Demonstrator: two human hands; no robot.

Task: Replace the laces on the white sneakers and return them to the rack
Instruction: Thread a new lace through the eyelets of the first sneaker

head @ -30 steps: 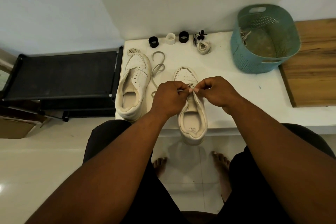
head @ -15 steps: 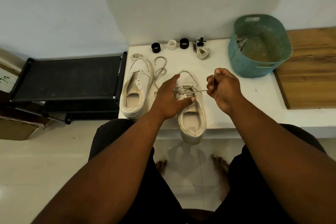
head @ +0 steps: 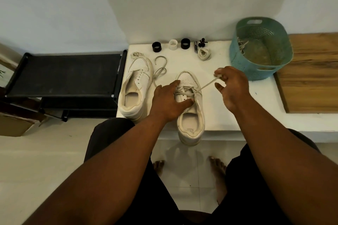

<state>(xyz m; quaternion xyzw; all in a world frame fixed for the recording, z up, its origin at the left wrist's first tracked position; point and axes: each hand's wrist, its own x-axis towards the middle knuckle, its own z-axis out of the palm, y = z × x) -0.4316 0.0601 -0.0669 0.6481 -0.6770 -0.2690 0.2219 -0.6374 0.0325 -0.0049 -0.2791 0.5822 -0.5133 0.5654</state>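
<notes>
Two white sneakers stand on the white table (head: 228, 115). The right sneaker (head: 191, 120) hangs its heel over the front edge and has a lace (head: 207, 84) partly threaded through its lower eyelets. My left hand (head: 169, 101) rests on that sneaker's tongue and side, fingers spread. My right hand (head: 229, 87) pinches the lace end and holds it taut, up and to the right of the shoe. The left sneaker (head: 136, 87) has empty eyelets. A loose lace (head: 161, 68) curls between the two shoes.
A black shoe rack (head: 64, 75) stands left of the table. A teal basket (head: 261, 49) with old laces sits at the back right, beside a wooden board (head: 311, 73). Small black and white rings (head: 172, 44), a coiled lace (head: 204, 54) and a bundled lace (head: 137, 55) lie near the wall.
My hands parted from the eyelets: the right hand drew the lace out up and to the right, while the left hand flattened onto the sneaker. The camera view tilted up slightly.
</notes>
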